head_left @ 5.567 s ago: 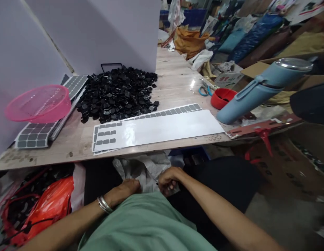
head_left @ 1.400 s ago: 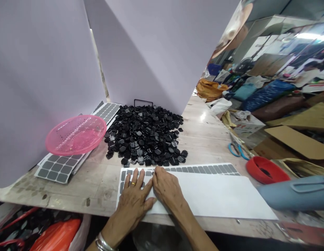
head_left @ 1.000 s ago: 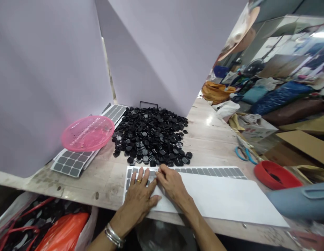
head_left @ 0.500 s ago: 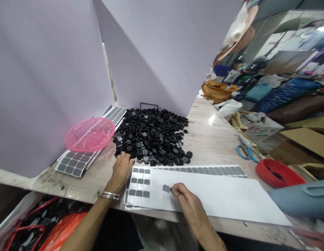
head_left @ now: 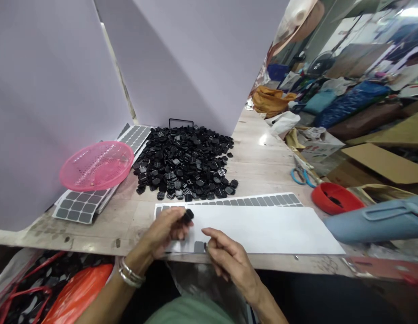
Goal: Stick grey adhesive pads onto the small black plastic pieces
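My left hand (head_left: pixel 165 230) pinches a small black plastic piece (head_left: pixel 188 216) above the left end of the white backing sheet (head_left: pixel 256 227). Between the fingertips of my right hand (head_left: pixel 231 257) is a grey sticker (head_left: pixel 199 246) with rounded corners, held close to the sheet's front edge. The two hands are apart, a short way from each other. Behind them lies a heap of black plastic pieces (head_left: pixel 185 162). My left hand hides most of the stickers on the near sheet; another sticker strip (head_left: pixel 249 200) shows along its far edge.
A pink basket (head_left: pixel 97 180) rests on sticker sheets (head_left: pixel 81 206) at the left. Blue scissors (head_left: pixel 302 177), a red bowl (head_left: pixel 330 207) and a grey-blue object (head_left: pixel 378 220) are at the right. Pale panels (head_left: pixel 195 58) rise behind. A bag of black pieces (head_left: pixel 70 279) stands below the left edge.
My left hand has come from the heap toward the right hand, now with a black piece in its fingers. My right hand has brought the grey sticker nearer to me. The view has shifted.
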Demonstrator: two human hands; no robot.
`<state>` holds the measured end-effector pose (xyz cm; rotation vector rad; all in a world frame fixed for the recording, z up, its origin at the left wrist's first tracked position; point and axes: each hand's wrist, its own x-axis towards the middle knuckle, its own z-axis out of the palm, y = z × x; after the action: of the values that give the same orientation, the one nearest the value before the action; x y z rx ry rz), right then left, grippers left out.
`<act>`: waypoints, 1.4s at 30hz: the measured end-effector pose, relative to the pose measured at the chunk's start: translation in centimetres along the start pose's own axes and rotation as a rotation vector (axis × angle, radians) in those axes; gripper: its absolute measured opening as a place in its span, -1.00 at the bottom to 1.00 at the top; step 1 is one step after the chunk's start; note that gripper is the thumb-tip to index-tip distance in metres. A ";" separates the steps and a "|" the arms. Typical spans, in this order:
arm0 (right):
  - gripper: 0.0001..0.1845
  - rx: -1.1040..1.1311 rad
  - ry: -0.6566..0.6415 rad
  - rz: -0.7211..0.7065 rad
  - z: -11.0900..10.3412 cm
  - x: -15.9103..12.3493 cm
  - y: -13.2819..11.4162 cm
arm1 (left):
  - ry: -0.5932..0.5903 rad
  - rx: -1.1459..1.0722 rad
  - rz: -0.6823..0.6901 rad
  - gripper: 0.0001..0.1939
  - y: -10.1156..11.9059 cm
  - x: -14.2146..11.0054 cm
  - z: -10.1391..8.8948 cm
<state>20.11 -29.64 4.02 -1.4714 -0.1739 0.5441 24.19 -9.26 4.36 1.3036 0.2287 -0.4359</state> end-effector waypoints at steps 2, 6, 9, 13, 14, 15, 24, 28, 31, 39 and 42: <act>-0.56 -0.008 -0.032 -0.013 0.2 0.0 0.4 | -0.099 -0.182 -0.055 -0.75 -1.1 -0.9 2.1; -0.54 -0.025 -0.020 0.021 -0.6 -0.5 1.6 | -0.182 -0.309 -0.114 -0.76 -2.8 -1.5 3.6; -0.52 0.030 -0.044 0.100 -1.4 -1.2 2.1 | -0.242 -0.336 -0.176 -0.63 -3.5 -1.7 3.4; -0.52 0.017 -0.108 0.139 -1.6 -1.8 2.1 | -0.256 -0.219 -0.159 -0.51 -4.3 -1.8 3.2; -0.53 -0.011 -0.109 0.123 -1.5 -1.9 2.2 | -0.247 -0.190 -0.134 -0.53 -4.5 -1.8 3.3; -0.55 -0.037 -0.094 0.102 -1.5 -1.9 2.2 | -0.238 -0.170 -0.113 -0.55 -4.7 -1.8 3.3; -0.75 -0.546 0.348 -0.332 -0.9 -1.7 2.2 | -0.205 -0.209 -0.084 -0.57 -4.6 -1.7 3.9; -0.76 -0.641 0.359 -0.402 -0.6 -1.5 2.3 | -0.238 -0.258 -0.107 -0.57 -4.5 -1.6 3.9; -0.76 -0.665 0.355 -0.416 -0.6 -1.4 2.2 | -0.245 -0.268 -0.109 -0.59 -4.5 -1.6 3.8; -0.75 -0.684 0.333 -0.412 -0.3 -1.4 1.9 | -0.206 -0.259 -0.105 -0.58 -4.3 -1.6 3.9; -0.75 -0.701 0.331 -0.417 -0.2 -1.4 2.0 | -0.210 -0.250 -0.106 -0.58 -4.4 -1.6 3.9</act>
<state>18.52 -30.40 2.38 -2.1053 -0.4266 -0.1309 20.55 -13.60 2.10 0.9956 0.1704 -0.6106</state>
